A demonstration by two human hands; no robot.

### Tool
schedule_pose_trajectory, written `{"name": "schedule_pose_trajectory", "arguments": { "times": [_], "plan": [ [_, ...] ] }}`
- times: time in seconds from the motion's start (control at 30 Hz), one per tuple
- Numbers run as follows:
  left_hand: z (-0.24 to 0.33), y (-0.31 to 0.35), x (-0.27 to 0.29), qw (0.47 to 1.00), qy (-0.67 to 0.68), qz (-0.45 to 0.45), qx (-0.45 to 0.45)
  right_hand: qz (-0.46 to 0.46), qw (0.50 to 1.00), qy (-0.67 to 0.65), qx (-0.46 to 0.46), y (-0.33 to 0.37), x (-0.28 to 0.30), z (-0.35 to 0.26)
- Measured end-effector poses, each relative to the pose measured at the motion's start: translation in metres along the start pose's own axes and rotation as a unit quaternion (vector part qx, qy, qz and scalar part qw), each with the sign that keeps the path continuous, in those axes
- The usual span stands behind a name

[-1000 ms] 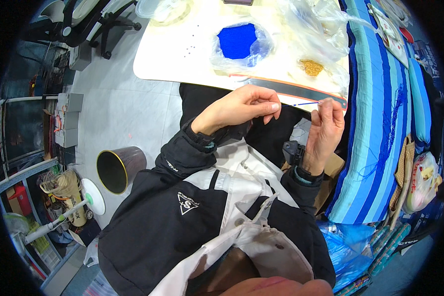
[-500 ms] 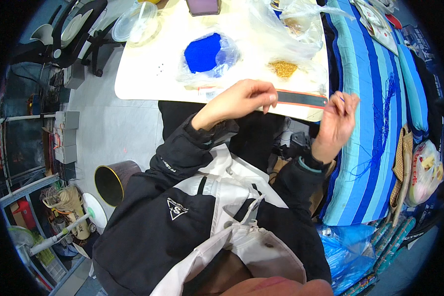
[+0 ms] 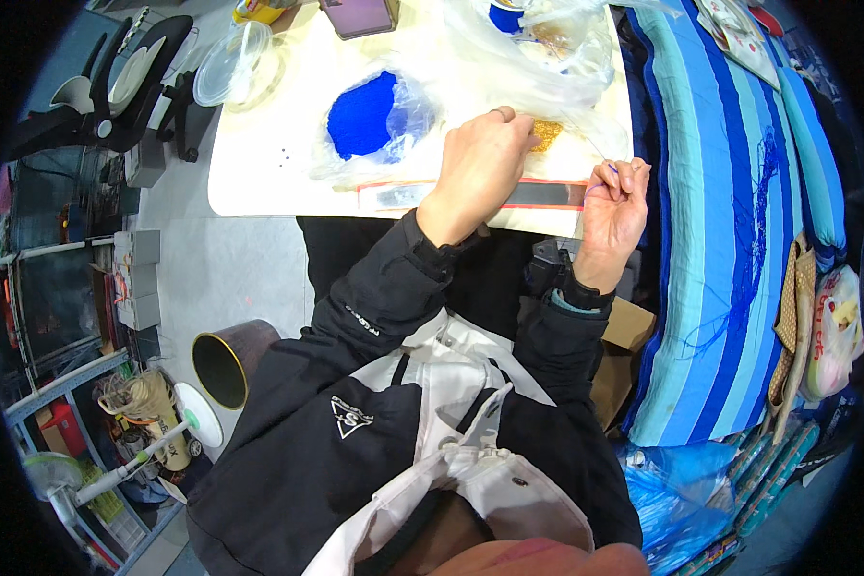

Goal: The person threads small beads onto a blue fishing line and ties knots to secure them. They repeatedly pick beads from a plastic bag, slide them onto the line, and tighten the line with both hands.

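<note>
My left hand (image 3: 478, 173), fingers curled downward, is at the edge of a small heap of gold beads (image 3: 546, 135) on clear plastic; its fingertips are partly hidden. My right hand (image 3: 616, 206) is raised at the table's right edge, palm up. Its fingers are pinched on what looks like a thin needle (image 3: 596, 147), with a blue thread (image 3: 597, 185) showing at the fingers. Below my left hand lies a flat dark strip (image 3: 552, 195) with red edges. Left of it, blue beads (image 3: 363, 115) form a heap on another plastic sheet.
On the white table (image 3: 259, 182) are a purple phone (image 3: 359, 16), a clear round container (image 3: 235, 65) and crumpled plastic bags (image 3: 518, 58). To the right, blue threads (image 3: 751, 230) lie on a striped cushion (image 3: 682, 288). A dark bin (image 3: 230, 360) stands at left.
My left hand has moved from above the strip forward to the gold beads. My right hand has shifted slightly left and forward, and its fingers remain pinched. The whole view has shifted slightly.
</note>
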State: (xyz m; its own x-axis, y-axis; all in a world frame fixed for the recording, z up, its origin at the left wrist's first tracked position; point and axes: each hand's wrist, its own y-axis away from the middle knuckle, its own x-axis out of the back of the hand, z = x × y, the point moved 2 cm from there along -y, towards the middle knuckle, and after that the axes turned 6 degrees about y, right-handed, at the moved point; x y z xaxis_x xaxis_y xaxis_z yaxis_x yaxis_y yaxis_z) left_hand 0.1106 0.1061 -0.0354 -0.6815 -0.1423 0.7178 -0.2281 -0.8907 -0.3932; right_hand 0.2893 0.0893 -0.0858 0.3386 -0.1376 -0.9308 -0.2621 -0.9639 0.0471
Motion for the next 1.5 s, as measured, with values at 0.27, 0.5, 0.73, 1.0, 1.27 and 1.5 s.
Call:
{"name": "schedule_pose_trajectory", "arguments": {
  "times": [0.27, 0.5, 0.73, 1.0, 1.27, 1.5],
  "plan": [
    [-0.004, 0.011, 0.04, 0.986, 0.149, 0.052, -0.047, -0.006, 1.0, -0.009, -0.009, 0.007, 0.004, -0.004],
    [-0.018, 0.027, 0.087, 0.975, 0.186, 0.106, -0.052, -0.021, 0.998, -0.038, -0.036, 0.022, 0.005, -0.006],
    [0.011, 0.015, 0.021, 0.964, 0.136, 0.042, -0.224, -0.013, 0.998, -0.033, -0.048, 0.029, -0.004, 0.01],
    [0.016, 0.013, -0.017, 0.972, 0.097, -0.055, -0.209, -0.048, 0.996, -0.036, -0.065, 0.037, -0.016, 0.015],
    [0.019, 0.005, -0.024, 0.956, 0.174, -0.001, -0.237, -0.024, 0.998, -0.035, -0.046, 0.034, -0.013, 0.01],
    [0.021, 0.005, -0.026, 0.956, 0.217, -0.004, -0.197, -0.023, 0.998, -0.049, -0.045, 0.035, -0.013, 0.008]
  ]
}}
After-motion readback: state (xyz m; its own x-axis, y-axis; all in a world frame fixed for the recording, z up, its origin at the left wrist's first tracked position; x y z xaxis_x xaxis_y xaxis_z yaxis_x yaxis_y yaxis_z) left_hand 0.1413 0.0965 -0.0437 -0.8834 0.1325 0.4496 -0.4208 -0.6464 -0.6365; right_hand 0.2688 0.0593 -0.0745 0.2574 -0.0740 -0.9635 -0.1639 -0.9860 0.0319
